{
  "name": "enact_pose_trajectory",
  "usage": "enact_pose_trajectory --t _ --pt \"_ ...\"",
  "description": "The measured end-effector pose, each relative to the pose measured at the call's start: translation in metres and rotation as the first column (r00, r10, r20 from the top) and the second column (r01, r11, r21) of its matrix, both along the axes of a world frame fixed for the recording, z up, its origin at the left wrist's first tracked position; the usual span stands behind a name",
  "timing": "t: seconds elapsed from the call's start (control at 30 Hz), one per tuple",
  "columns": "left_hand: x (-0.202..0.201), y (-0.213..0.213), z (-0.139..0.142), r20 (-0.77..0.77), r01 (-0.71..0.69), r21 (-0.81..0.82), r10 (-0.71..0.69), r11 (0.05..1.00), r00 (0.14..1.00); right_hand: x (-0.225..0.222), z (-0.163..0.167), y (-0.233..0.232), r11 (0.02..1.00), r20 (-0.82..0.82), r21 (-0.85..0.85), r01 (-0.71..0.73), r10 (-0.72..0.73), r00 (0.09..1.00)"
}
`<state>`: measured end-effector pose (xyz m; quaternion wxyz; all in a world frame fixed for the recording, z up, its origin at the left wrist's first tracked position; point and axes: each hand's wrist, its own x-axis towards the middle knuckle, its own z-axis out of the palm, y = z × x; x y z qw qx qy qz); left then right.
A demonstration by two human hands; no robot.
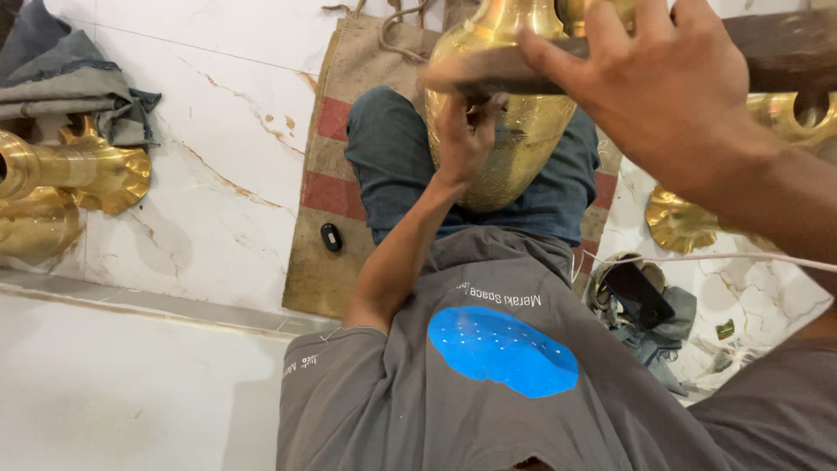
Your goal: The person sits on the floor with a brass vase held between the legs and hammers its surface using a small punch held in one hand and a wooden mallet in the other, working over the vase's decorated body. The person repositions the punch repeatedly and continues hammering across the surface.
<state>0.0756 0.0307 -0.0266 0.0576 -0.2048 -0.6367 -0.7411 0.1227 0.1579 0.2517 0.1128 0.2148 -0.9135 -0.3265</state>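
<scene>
Head view: a brass vase point(510, 131) rests on the seated person's lap, above a burlap mat point(349, 174). The left hand point(466, 139) presses against the vase body; whether it grips anything cannot be told. The right hand point(654, 78) is closed around a blurred dark wooden tool point(785, 52) held across the vase shoulder.

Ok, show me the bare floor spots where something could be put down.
The widest bare patch is the marble floor between the brass pieces at left and the jute mat. The pale strip along the bottom left is bare too. To the right it is crowded: a brass base, a phone on rags and a cable. The mat holds a small black object.
</scene>
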Motion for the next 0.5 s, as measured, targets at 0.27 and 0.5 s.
enact_pose_trajectory --t 0.27,0.5 --pt "-0.045 -0.014 0.019 -0.131 0.402 -0.249 -0.442 0.881 0.887 0.038 -0.02 0.04 0.821 0.288 -0.38 0.425 -0.332 0.898" --pt "-0.089 0.002 0.038 -0.284 0.665 -0.497 -0.829 0.557 0.482 0.131 -0.133 0.079 0.397 0.229 -0.803 0.445 -0.485 0.844"
